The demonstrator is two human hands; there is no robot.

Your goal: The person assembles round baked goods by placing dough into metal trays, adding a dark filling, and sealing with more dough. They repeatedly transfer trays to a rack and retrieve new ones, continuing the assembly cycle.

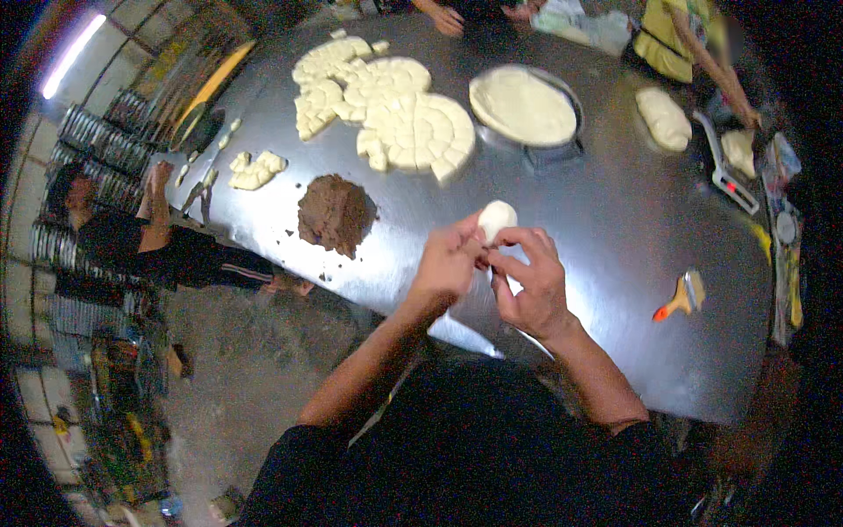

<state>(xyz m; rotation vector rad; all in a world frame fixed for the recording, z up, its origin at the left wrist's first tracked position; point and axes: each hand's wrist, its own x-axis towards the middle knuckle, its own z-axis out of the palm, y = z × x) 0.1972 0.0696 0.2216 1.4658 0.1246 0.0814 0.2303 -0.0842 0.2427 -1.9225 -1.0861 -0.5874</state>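
Above the near edge of the metal table (606,220), my left hand (446,265) and my right hand (536,283) meet around a small white dough ball (498,220). Fingers of the left hand hold it from the left. My right thumb and fingertips pinch at its lower side; what lies right between the fingertips is hidden. To the left of my hands sits a crumbly mound of brown paste (335,215), with crumbs around it. Flat rounds of cut dough pieces (417,132) lie farther off, with a smaller cluster of dough pieces (256,169) at the left.
A round pan of dough (524,105) stands at the far middle. Toward the right are a dough lump (663,119) and a wooden-handled brush (683,295). One co-worker (132,233) works at the left edge; others' hands (448,21) show across the table. Stacked trays (97,167) line the left.
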